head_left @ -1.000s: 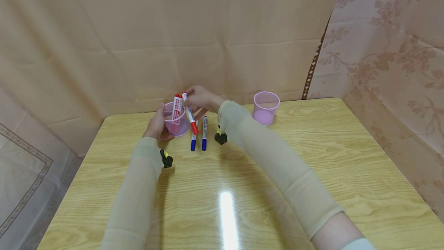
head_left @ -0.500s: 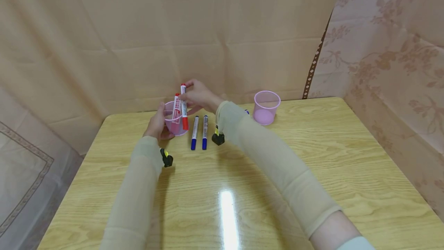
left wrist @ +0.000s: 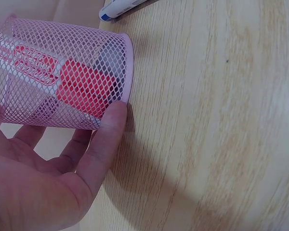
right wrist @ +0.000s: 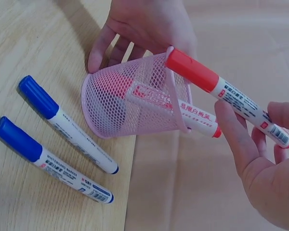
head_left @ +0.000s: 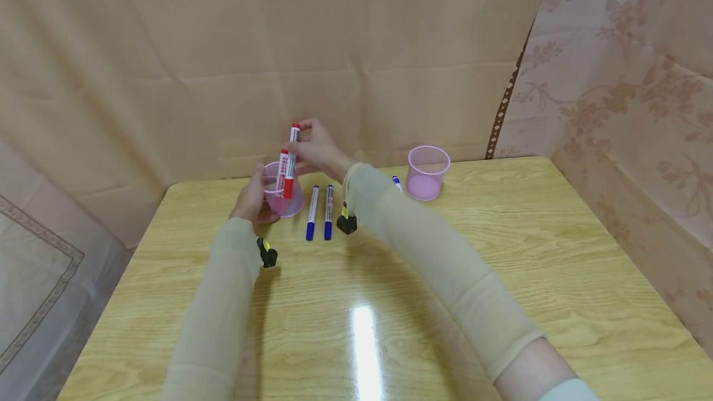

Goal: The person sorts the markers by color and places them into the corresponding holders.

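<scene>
On the left of the table, my left hand (head_left: 250,198) holds a pink mesh pen cup (right wrist: 130,96), fingers around its side and a fingertip at the base. Inside the cup stands a red whiteboard marker (right wrist: 154,98), its red cap down; whether another stands behind it, I cannot tell. My right hand (head_left: 321,150) pinches another red whiteboard marker (right wrist: 221,89) near its tail end, red cap downward at the cup's rim. Two blue whiteboard markers (right wrist: 67,132) lie side by side on the table just right of the cup.
A second pink mesh cup (head_left: 427,173) stands at the back right of the table. Beside it shows the end of another blue-tipped marker (head_left: 397,182), partly hidden by my right sleeve. Beige cloth (head_left: 356,48) hangs behind the table's back edge.
My right hand has lifted and shifted slightly left. Its red marker has gone from slanting outside the cup to nearly upright at the rim. The left hand and the cup have stayed put.
</scene>
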A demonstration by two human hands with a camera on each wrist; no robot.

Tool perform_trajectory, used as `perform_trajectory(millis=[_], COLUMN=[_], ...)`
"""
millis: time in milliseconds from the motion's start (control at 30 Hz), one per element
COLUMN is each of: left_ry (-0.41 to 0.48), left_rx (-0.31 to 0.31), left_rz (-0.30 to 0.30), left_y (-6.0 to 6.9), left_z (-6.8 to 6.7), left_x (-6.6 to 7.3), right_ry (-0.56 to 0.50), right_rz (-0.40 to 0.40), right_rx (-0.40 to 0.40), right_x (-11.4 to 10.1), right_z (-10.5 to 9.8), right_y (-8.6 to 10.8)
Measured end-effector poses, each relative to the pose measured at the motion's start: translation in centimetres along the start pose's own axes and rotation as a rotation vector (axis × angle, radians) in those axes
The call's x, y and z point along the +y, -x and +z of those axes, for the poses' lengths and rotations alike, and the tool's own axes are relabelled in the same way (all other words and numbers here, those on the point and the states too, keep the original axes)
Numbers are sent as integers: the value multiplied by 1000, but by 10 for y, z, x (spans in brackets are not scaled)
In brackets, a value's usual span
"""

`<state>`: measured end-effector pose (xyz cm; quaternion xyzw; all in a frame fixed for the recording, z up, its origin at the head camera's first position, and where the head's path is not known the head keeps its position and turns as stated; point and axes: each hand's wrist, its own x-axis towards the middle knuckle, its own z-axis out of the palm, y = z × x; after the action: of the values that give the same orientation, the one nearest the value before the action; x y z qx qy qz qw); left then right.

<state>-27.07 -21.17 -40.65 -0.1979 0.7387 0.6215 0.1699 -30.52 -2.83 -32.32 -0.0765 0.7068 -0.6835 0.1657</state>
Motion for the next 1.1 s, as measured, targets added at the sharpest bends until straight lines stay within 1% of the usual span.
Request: perform_trajectory(millis=[267,500,667,867,1100], left_ry=[3,10,17,19,5], left_rx=[0,-10,-13,-17,-9], left_rz=[7,29,33,30,26], left_y=[-2,1,2,2,-4], left_z=[0,1,0,-1,-2], left_x=[-1,-1,-1,-1,-4], right_ry=[-53,-30,-27,0,39], right_rz=[-93,-170,-228,-264,-286], right_rx=[34,96,116,133,142], right_x=[1,3,6,9,14], right_z=[6,11,14,17,22], right_y=[3,1,-2,-1,-2])
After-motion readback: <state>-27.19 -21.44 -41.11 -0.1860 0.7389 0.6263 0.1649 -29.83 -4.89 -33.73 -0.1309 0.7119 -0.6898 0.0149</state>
